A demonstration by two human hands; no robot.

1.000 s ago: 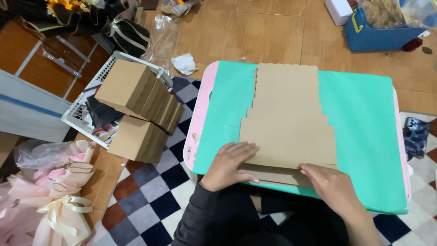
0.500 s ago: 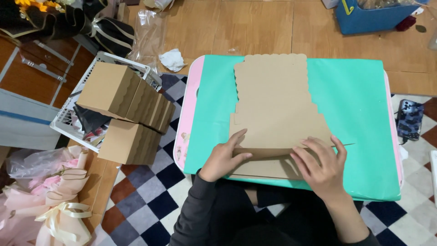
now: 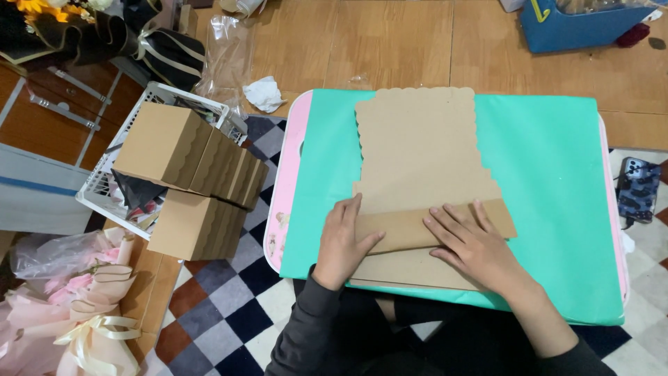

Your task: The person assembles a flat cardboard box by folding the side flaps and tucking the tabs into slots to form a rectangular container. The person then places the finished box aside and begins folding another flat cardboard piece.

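A flat brown cardboard cut-out (image 3: pixel 417 150) with scalloped edges lies on a green sheet (image 3: pixel 550 188) that covers a pink-rimmed table. Its near part is folded up into a strip (image 3: pixel 407 230) that lies over the sheet of card. My left hand (image 3: pixel 344 244) presses flat on the left end of that folded strip. My right hand (image 3: pixel 473 244) presses flat on the strip's middle and right part, fingers spread. Neither hand grips anything.
Folded brown cardboard boxes (image 3: pixel 188 157) are stacked on a white basket (image 3: pixel 104 181) at the left, with another box (image 3: pixel 191 226) below. Pink wrapped bouquets (image 3: pixel 76 313) lie at the lower left. A phone (image 3: pixel 637 188) sits at the table's right. A blue bin (image 3: pixel 584 24) stands at the back.
The near flap of the cardboard has been folded up and over onto the sheet. Both hands now press it down, where before they were at the near edge.
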